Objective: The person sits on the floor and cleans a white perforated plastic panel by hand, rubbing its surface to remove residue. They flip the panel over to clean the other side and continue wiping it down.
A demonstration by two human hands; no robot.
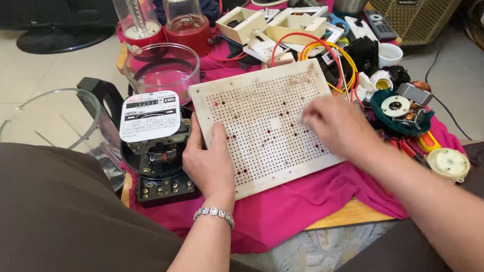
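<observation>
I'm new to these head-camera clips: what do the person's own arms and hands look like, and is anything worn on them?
Both forearms are bare, with no sleeves in view. The left hand has a silver-coloured bracelet of small linked stones at the wrist. The right hand shows no jewellery or glove; it is a little blurred, so fine details cannot be made out. Neither hand is gloved.
</observation>
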